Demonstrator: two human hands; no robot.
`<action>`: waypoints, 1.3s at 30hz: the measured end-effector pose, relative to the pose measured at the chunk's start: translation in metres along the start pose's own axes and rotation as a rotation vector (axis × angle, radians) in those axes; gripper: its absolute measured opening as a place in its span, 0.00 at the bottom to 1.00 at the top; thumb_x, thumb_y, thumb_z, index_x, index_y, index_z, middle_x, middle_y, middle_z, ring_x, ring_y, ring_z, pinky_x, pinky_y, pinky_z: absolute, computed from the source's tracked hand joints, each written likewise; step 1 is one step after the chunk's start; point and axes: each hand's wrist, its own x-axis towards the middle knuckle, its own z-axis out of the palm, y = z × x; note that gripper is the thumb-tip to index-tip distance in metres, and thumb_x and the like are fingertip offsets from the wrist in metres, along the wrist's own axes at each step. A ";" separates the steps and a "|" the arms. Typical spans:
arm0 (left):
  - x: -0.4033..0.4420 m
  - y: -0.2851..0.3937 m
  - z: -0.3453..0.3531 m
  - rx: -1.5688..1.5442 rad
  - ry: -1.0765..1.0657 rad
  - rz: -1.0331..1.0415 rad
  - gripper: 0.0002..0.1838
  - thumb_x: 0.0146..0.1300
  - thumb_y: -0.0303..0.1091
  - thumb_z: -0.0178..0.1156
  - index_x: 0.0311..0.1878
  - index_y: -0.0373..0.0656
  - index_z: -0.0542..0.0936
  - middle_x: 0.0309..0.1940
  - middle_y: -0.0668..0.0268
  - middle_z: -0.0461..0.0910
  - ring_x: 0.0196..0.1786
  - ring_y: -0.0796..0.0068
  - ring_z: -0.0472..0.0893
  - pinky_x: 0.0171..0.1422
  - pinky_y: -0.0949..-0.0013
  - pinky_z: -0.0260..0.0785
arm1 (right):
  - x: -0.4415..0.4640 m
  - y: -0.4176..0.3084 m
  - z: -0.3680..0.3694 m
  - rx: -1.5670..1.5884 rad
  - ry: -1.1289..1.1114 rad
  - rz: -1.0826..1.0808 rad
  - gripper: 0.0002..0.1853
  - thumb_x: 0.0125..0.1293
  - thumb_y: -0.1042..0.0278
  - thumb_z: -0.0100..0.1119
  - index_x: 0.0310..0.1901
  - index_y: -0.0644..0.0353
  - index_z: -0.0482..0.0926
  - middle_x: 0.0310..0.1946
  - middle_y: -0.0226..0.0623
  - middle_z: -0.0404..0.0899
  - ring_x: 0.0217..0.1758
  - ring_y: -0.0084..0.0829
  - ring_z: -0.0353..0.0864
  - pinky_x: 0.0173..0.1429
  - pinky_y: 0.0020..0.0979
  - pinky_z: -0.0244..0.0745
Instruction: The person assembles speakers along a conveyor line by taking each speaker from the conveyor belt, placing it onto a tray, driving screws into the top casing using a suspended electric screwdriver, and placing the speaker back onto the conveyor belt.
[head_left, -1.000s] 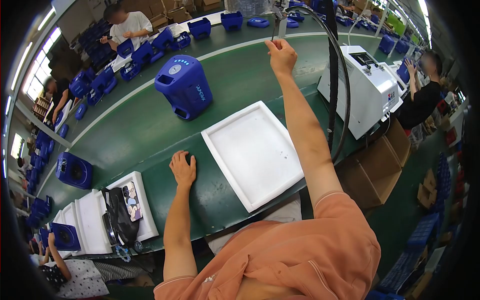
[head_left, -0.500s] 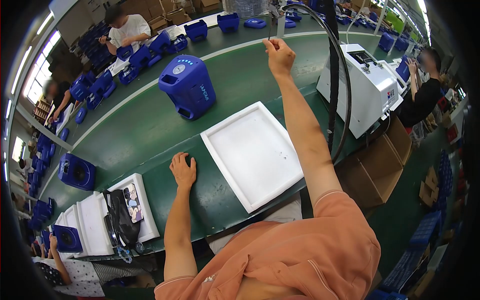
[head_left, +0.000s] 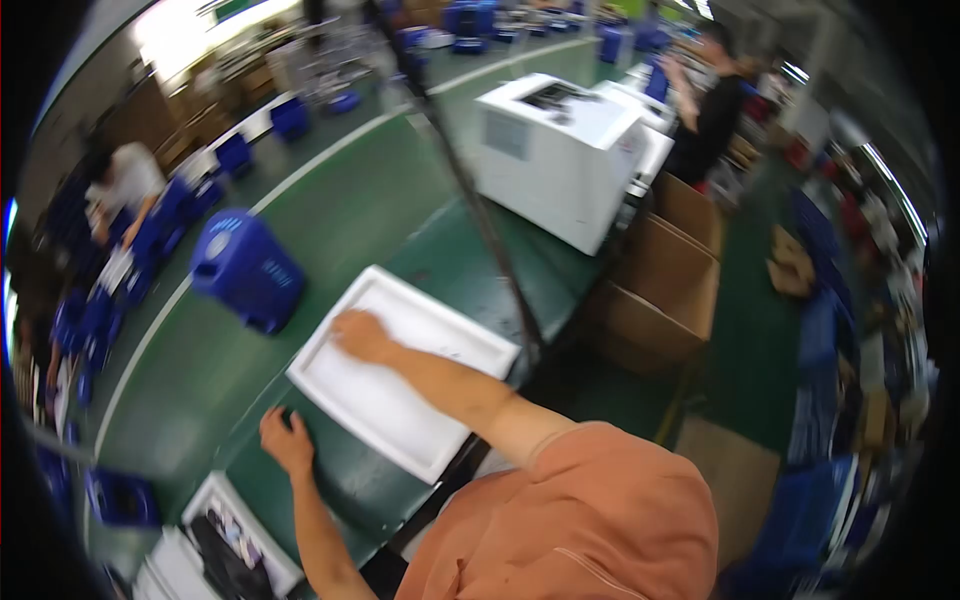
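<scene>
My right hand (head_left: 360,335) is over the upper left part of a white foam tray (head_left: 400,400) on the green bench. Its fingers are curled but smeared by motion, and I cannot make out anything in them. To the left of the tray, my left hand (head_left: 287,438) rests at the bench surface with its thumb and fingers apart and nothing in it. Beyond both hands stands a blue plastic case (head_left: 247,268), upright with a slight tilt in the view.
A white machine (head_left: 560,150) stands at the upper right, with open cardboard boxes (head_left: 660,280) below it. A dark cable (head_left: 480,210) hangs beside the tray. Another blue unit (head_left: 122,497) and a foam tray with a black bag (head_left: 225,560) are lower left. Co-workers sit beyond.
My right hand has come down from the hanging tool to the tray. The view has turned right, so the blue case, tray and machine appear further left. My left hand remains on the bench.
</scene>
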 end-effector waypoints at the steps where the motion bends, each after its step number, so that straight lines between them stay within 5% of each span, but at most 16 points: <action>1: 0.000 0.001 -0.001 -0.026 -0.058 -0.051 0.15 0.65 0.36 0.66 0.51 0.37 0.83 0.57 0.52 0.82 0.63 0.49 0.78 0.68 0.49 0.68 | 0.005 -0.009 -0.015 0.029 -0.162 0.106 0.15 0.64 0.57 0.62 0.46 0.56 0.84 0.46 0.45 0.85 0.54 0.45 0.83 0.57 0.50 0.76; 6: -0.003 0.009 0.003 0.107 -0.138 -0.103 0.17 0.70 0.38 0.61 0.57 0.40 0.80 0.64 0.58 0.78 0.70 0.54 0.73 0.73 0.51 0.63 | -0.011 -0.047 -0.062 -0.214 -0.306 0.159 0.25 0.68 0.53 0.60 0.60 0.62 0.77 0.55 0.47 0.76 0.62 0.44 0.73 0.64 0.47 0.67; 13: -0.003 0.009 0.003 0.073 -0.191 -0.115 0.17 0.71 0.37 0.61 0.59 0.39 0.79 0.66 0.57 0.75 0.71 0.54 0.71 0.74 0.50 0.61 | -0.038 -0.063 -0.077 -0.264 -0.283 0.059 0.30 0.69 0.51 0.58 0.65 0.66 0.75 0.61 0.50 0.72 0.66 0.46 0.68 0.70 0.48 0.63; 17: -0.006 0.007 0.002 0.068 -0.188 -0.118 0.17 0.71 0.37 0.60 0.58 0.39 0.79 0.66 0.56 0.75 0.71 0.53 0.72 0.74 0.50 0.62 | -0.045 -0.065 -0.084 -0.162 -0.301 0.127 0.33 0.69 0.47 0.58 0.68 0.62 0.74 0.70 0.54 0.67 0.79 0.58 0.57 0.80 0.54 0.53; 23: -0.007 0.002 0.008 0.063 -0.170 -0.098 0.16 0.71 0.36 0.60 0.58 0.39 0.79 0.65 0.56 0.76 0.71 0.52 0.72 0.74 0.50 0.62 | -0.043 -0.066 -0.080 -0.203 -0.431 0.211 0.35 0.74 0.44 0.53 0.76 0.56 0.68 0.80 0.55 0.55 0.86 0.61 0.43 0.86 0.58 0.39; 39: -0.002 0.000 0.004 -0.002 -0.108 -0.152 0.16 0.66 0.35 0.66 0.55 0.42 0.81 0.64 0.58 0.76 0.71 0.55 0.72 0.75 0.51 0.60 | -0.039 -0.068 -0.076 -0.257 -0.380 0.172 0.33 0.74 0.47 0.55 0.74 0.56 0.69 0.78 0.53 0.59 0.84 0.57 0.50 0.84 0.57 0.45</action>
